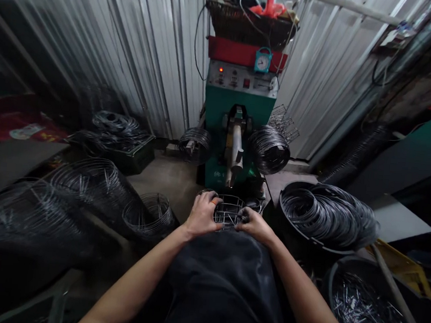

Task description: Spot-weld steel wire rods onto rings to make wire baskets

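Note:
Close to my lap, a small round wire basket (229, 216) is held between both hands. My left hand (204, 214), with an orange ring on one finger, grips the left side of its rim. At the right side, my right hand (255, 225) has its fingers closed at the basket's wires; any small piece in its fingertips is too dark to make out. Just beyond stands a green machine (220, 101) with a metal welding arm (235, 153) pointing toward me. Bundles of wire rings (269, 150) hang on either side of that arm.
Right of me, a black tub (308, 240) holds stacked wire rings, and a bucket (331, 279) holds short metal rods. Stacks of round wire frames (150, 213) stand on the left. A crate (140, 157) of wire rings lies behind them. A blue clock (262, 61) hangs on the machine.

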`<state>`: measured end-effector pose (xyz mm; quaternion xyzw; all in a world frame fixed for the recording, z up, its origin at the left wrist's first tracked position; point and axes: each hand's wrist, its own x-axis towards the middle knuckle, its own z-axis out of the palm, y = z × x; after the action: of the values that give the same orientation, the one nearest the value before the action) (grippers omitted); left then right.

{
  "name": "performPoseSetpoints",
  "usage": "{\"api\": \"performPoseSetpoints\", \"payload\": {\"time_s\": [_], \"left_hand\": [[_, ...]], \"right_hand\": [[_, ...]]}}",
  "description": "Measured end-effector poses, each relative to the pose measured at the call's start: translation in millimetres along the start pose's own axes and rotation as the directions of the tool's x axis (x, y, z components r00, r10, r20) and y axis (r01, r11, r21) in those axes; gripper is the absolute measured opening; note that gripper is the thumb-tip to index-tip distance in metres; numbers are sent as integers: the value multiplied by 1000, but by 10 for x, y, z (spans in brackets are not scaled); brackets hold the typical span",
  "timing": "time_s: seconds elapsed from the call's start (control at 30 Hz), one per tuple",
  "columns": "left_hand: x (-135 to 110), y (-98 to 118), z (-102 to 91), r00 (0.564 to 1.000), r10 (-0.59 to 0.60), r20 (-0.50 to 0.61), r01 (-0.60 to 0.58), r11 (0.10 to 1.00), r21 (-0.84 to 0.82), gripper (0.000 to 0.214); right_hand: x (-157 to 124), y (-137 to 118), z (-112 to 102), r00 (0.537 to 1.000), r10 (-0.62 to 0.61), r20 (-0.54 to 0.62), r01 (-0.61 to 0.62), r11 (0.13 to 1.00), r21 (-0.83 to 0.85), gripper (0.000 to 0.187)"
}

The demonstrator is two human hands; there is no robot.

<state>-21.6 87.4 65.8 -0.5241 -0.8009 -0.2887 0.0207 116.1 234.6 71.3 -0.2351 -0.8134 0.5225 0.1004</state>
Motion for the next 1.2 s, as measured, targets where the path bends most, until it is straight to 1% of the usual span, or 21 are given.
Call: {"api": "performPoseSetpoints", "payload": {"time_s": [0.1, 0.2, 0.27, 0.4, 0.47, 0.57, 0.63, 0.7, 0.83, 0.93, 1.07, 1.13, 1.2], "left_hand": [[60, -15, 107, 999, -48, 16, 48, 999, -1, 64], [112, -62, 164, 994, -106, 31, 106, 994, 18, 64], [135, -91, 195, 992, -116, 55, 114, 993, 41, 64], [142, -92, 261, 989, -105, 104, 99, 993, 59, 64], [135, -65, 296, 988, -97, 124, 90, 994, 59, 64], [126, -27, 334, 986, -99, 132, 94, 995, 46, 65], [122, -17, 343, 986, -101, 130, 99, 995, 21, 65], [117, -20, 338, 987, -97, 131, 97, 995, 2, 65], [106, -37, 308, 987, -103, 127, 103, 995, 10, 66], [106, -44, 285, 986, -118, 116, 117, 993, 13, 67], [108, -58, 250, 989, -119, 88, 119, 993, 7, 67], [108, -75, 234, 991, -110, 70, 111, 994, -7, 64], [109, -102, 226, 992, -105, 64, 107, 994, -27, 63]], "right_hand": [[175, 96, 146, 992, -31, -122, 22, 997, -73, 22], [222, 237, 274, 973, -88, -212, 71, 993, -90, 14], [231, 309, 308, 971, -88, -221, 76, 995, -62, 13], [292, 389, 287, 983, -14, -184, 23, 999, 48, 18], [323, 418, 296, 980, 6, -200, 9, 997, 75, 20], [311, 459, 373, 960, -36, -277, 57, 996, 67, 16], [269, 475, 431, 954, -75, -291, 95, 994, 55, 9], [224, 473, 456, 964, -90, -252, 109, 992, 65, 3], [197, 418, 384, 990, -75, -123, 88, 991, 102, 15], [212, 372, 302, 994, -96, -56, 100, 992, 79, 19], [212, 355, 235, 983, -181, 35, 181, 983, 1, 22], [206, 362, 218, 967, -242, 84, 247, 967, -55, 24], [207, 371, 208, 947, -297, 120, 312, 941, -133, 30]]}}
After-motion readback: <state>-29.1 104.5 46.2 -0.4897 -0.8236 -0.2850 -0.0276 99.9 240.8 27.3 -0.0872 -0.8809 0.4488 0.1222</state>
